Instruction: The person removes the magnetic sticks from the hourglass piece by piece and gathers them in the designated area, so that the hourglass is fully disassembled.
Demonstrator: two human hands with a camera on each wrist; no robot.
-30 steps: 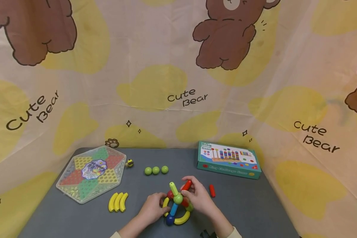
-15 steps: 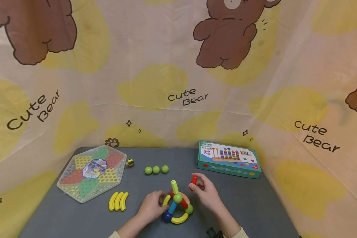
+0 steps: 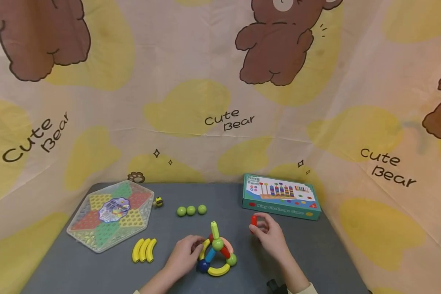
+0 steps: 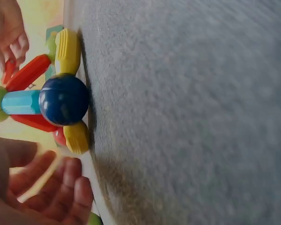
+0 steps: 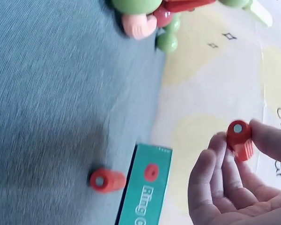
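Observation:
A frame of magnetic sticks and balls stands on the table: a dark blue ball [image 3: 203, 266], curved yellow sticks, a blue stick, red sticks, and a top green ball [image 3: 217, 244] bearing an upright light green stick [image 3: 214, 230]. Beside its left side is my left hand [image 3: 182, 255]; in the left wrist view its loose fingers [image 4: 47, 187] hold nothing and appear apart from the frame. To the right, my right hand [image 3: 272, 237] pinches a short red magnetic stick [image 5: 240, 140] between thumb and fingers, above the table. Another red stick [image 5: 107, 180] lies below it, hidden in the head view.
Several curved yellow sticks [image 3: 143, 250] lie at left, near a hexagonal board game [image 3: 110, 216]. Three green balls [image 3: 191, 210] and a small bee toy [image 3: 158, 201] sit further back. A green game box [image 3: 281, 197] is at back right; a black object [image 3: 275, 286] sits by the right wrist.
My right hand has drawn away from the frame to the right, carrying the red stick. My left hand has eased off the frame's left side. The light green stick remains on top.

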